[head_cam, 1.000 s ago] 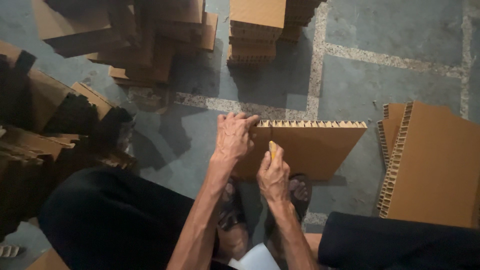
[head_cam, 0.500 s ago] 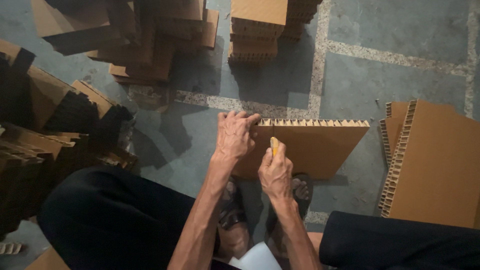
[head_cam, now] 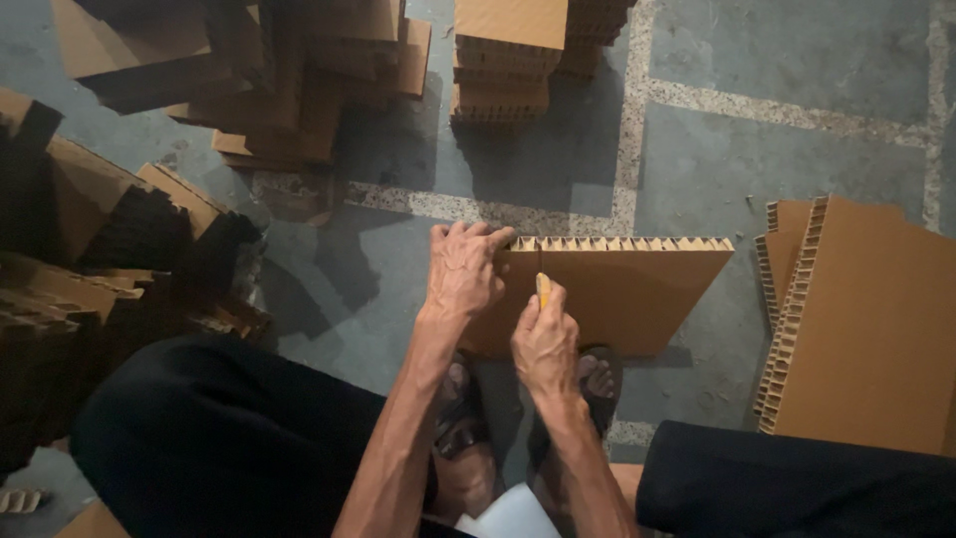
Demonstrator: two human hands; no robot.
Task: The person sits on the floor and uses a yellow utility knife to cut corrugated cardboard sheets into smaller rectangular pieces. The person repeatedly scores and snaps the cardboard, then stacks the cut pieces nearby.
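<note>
Cardboard honeycomb panel (head_cam: 617, 294) stands on edge at your feet; your left hand (head_cam: 464, 274) clamps its nine-o'clock end, your right hand (head_cam: 543, 344) is closed on a yellow knife (head_cam: 543, 289). A slip could nick your gripping fingers just beside the blade.

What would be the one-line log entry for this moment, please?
left hand: holds honeycomb cardboard panel upright at top edge | right hand: presses yellow cutter on panel face | around: cardboard stacks, floor

Honeycomb cardboard panel (head_cam: 637, 289) stands on edge on the floor (head_cam: 797, 130), before the feet. Left hand (head_cam: 463, 271) on its left top corner; right hand (head_cam: 545, 344) just beside (knife (head_cam: 543, 289) against panel). Stacked panels (head_cam: 866, 319) right; cut piles (head_cam: 508, 60) behind.
</note>
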